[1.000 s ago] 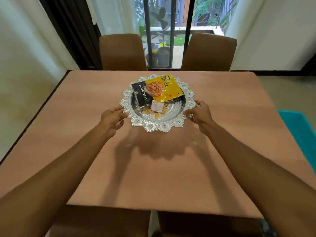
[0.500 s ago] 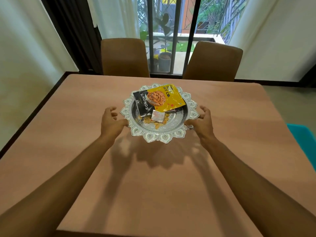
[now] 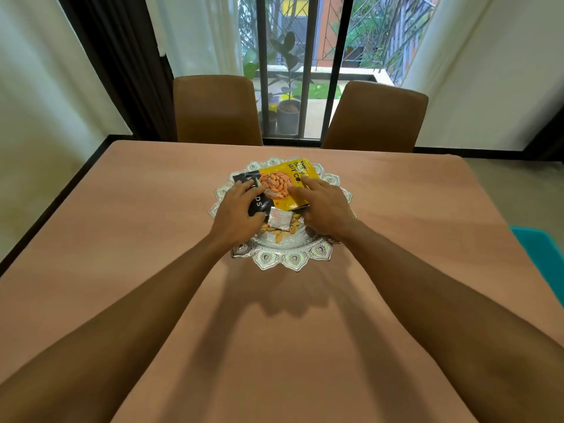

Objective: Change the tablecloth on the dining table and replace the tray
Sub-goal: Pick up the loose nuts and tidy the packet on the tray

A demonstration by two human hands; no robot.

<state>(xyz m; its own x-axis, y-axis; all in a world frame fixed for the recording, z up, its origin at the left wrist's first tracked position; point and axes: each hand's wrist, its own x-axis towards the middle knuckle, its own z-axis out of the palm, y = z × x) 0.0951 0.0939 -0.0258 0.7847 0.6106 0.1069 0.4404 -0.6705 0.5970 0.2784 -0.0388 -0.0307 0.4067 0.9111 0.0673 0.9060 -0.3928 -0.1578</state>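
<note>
Left hand point(image 3: 241, 209) and right hand point(image 3: 326, 206) rest, fingers straight, on the almond packet point(image 3: 282, 183) in the silver tray point(image 3: 293, 259).

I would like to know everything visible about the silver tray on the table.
The silver tray is round, shiny and metallic-looking, with a scalloped rim of embossed petal shapes. It sits level near the middle of the table on the pinkish-brown tablecloth. Inside lie a yellow-and-black almond packet, a small white sachet and loose nuts. The left hand and the right hand reach over it, fingers resting on the packet; whether they touch the tray itself is unclear.
</note>
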